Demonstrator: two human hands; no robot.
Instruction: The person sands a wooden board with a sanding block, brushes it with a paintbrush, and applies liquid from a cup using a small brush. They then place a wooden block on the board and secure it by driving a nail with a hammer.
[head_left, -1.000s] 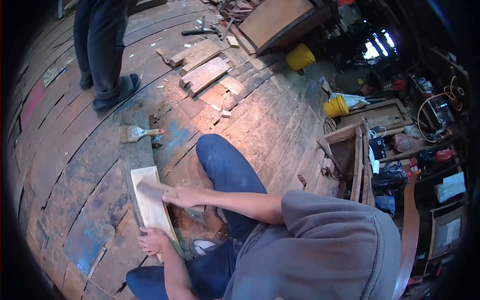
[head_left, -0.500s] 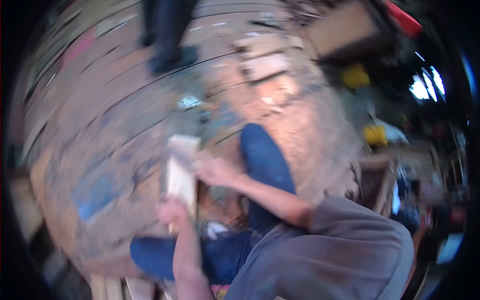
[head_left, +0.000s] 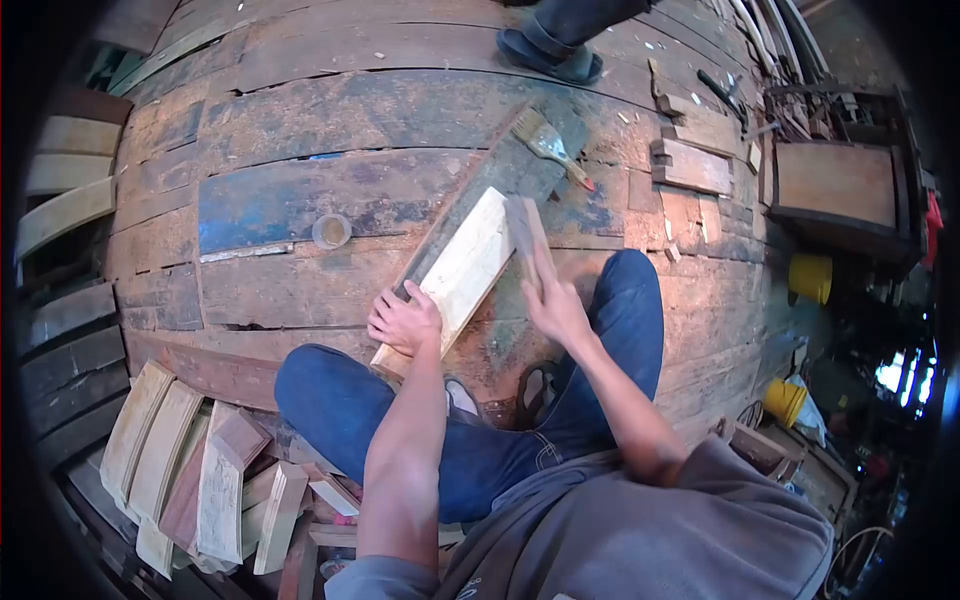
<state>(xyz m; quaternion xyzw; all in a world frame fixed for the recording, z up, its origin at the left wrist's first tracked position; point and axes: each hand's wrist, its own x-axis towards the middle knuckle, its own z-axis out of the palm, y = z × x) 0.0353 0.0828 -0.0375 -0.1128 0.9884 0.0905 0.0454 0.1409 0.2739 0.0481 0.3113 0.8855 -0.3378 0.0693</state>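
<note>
A pale wooden block [head_left: 462, 262] lies slantwise on a dark plank [head_left: 447, 222] in front of my crossed legs. My left hand [head_left: 405, 320] presses on its near end, with fingers and thumb gripping across the top. My right hand [head_left: 556, 308] is closed round a flat tool [head_left: 527, 232] with a grey face and a wooden strip along one side; blur hides its exact kind. This tool leans against the block's right edge near its far end. Beyond the block, a paintbrush [head_left: 548, 147] with pale bristles rests partly on the plank.
A small cup [head_left: 332, 232] stands on the plank floor to the left. Cut wooden pieces [head_left: 222, 480] are heaped at lower left. Another person's foot [head_left: 550, 55] is at the top. Wood blocks [head_left: 692, 166], a wooden box [head_left: 835, 185] and a yellow container [head_left: 810, 278] are at right.
The view has turned, and the block with my hands now appears further right and more slanted. Blur has eased, showing the tool in my right hand. My left hand stays on the block's near end.
</note>
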